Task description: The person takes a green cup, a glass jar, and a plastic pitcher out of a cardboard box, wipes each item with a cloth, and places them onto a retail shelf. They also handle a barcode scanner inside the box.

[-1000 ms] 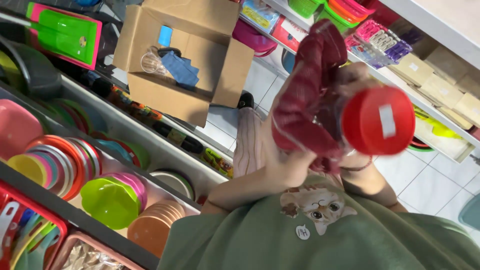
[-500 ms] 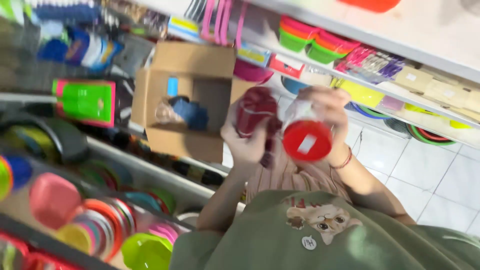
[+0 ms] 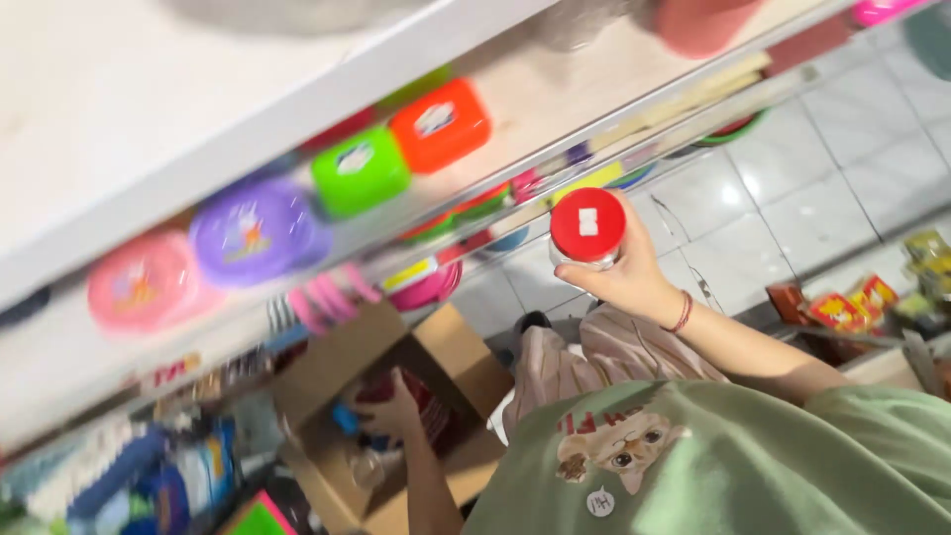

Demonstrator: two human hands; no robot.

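The right hand (image 3: 629,277) has its fingers (image 3: 594,282) curled shut around a clear jar with a red lid (image 3: 586,226), raised at about one o'clock from the chest, lid toward the camera, wrist cocked and forearm running back toward four o'clock. This looks like the carrying step; setting it down calls for a steady, level approach to the shelf (image 3: 327,149). The left hand (image 3: 388,411), at eight o'clock, is closed on dark red ware inside the cardboard box (image 3: 327,381), elbow bent.
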